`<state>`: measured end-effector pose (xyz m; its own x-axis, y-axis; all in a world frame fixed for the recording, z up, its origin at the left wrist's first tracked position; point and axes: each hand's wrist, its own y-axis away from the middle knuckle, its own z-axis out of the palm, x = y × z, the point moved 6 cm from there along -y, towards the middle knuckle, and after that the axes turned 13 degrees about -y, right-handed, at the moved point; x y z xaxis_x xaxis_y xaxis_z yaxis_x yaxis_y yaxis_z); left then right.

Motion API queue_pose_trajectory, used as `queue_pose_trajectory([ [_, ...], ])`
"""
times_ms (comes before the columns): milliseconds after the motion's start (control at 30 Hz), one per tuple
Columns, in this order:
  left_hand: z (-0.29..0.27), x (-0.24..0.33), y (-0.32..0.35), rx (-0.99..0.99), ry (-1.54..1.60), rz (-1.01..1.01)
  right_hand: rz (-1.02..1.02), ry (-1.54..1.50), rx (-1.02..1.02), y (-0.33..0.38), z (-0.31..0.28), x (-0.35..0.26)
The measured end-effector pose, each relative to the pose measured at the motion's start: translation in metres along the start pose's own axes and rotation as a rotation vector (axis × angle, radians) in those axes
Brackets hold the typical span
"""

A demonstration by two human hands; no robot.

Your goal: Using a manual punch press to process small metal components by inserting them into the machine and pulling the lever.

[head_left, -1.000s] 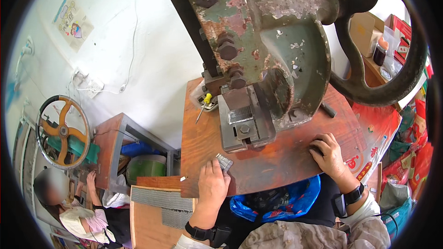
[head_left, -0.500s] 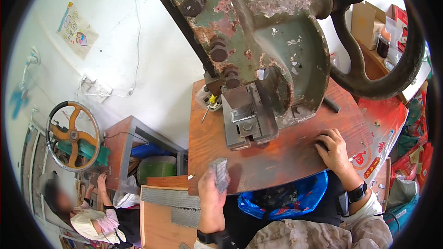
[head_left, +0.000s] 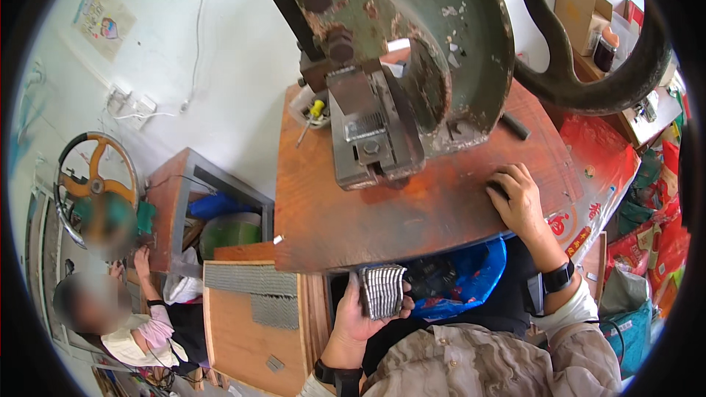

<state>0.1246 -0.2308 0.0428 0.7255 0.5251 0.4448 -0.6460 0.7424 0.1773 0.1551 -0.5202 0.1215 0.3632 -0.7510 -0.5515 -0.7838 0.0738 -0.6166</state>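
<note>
My left hand (head_left: 354, 321) is closed round a block of stacked metal strips (head_left: 383, 292), whose ridged face is turned up. It holds the block in front of the table's near edge, at the left side of a blue plastic bag (head_left: 482, 279) with small dark pieces inside. My right hand (head_left: 519, 202) rests on the reddish wooden table (head_left: 456, 206), fingers loosely bent and thumb apart. A dark patch shows under those fingers; I cannot tell what it is. Beyond both hands stands a worn green hand press (head_left: 471, 51), with a metal die (head_left: 373, 143) at its foot.
At the lower left, a wooden tray (head_left: 243, 345) carries rows of grey metal strips (head_left: 250, 287). A yellow-handled screwdriver (head_left: 316, 109) lies by the press, and a dark rod (head_left: 515, 126) sits right of it. Far left, another person works near a handwheel (head_left: 97, 187).
My left hand has moved right and nearer my body, turning the metal block so its ridged face shows. My right hand stays on the table. The whole view has shifted.
</note>
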Motion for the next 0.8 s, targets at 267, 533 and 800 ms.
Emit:
queue_pose_trajectory([
  [267, -0.076, -0.046, -0.013, 0.385, -1.082, -0.001, -0.007, 0.039, 0.012, 0.002, 0.008, -0.008],
  [533, -0.109, 0.130, 0.185, 1.865, -2.344, 0.474, 0.025, 0.064, -0.018, 0.009, 0.004, -0.002],
  [800, -0.249, 0.185, 0.269, 1.299, -1.599, 0.153, 0.041, 0.062, -0.052, 0.005, 0.013, 0.000],
])
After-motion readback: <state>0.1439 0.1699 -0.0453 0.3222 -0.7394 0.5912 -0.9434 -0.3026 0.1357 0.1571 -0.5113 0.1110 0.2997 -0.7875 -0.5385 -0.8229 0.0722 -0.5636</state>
